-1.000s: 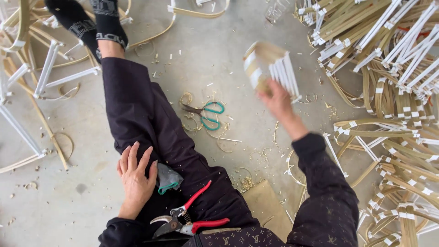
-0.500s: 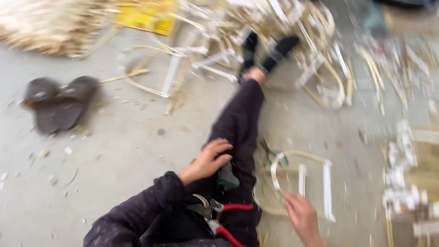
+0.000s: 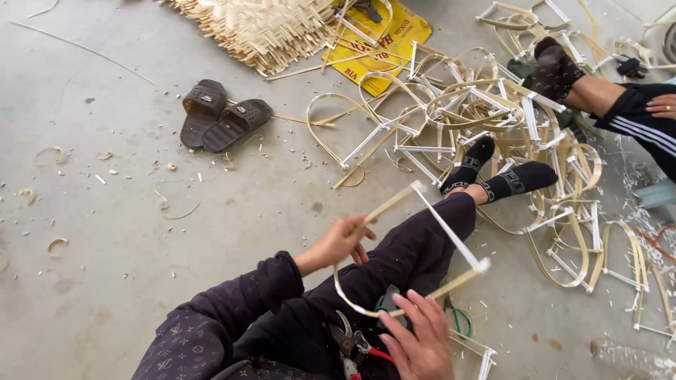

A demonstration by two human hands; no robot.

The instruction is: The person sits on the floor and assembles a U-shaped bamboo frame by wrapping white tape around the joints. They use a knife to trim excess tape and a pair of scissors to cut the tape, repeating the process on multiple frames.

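Your left hand [image 3: 341, 241] and right hand [image 3: 421, 336] both grip one bent bamboo frame [image 3: 422, 253], seemingly unfinished, beside a large pile of finished frames [image 3: 493, 112].

Two brown slippers [image 3: 224, 121], one red-handled pruning shears [image 3: 354, 347], one yellow bag [image 3: 384, 35], one bamboo frame [image 3: 422, 246] in hand.
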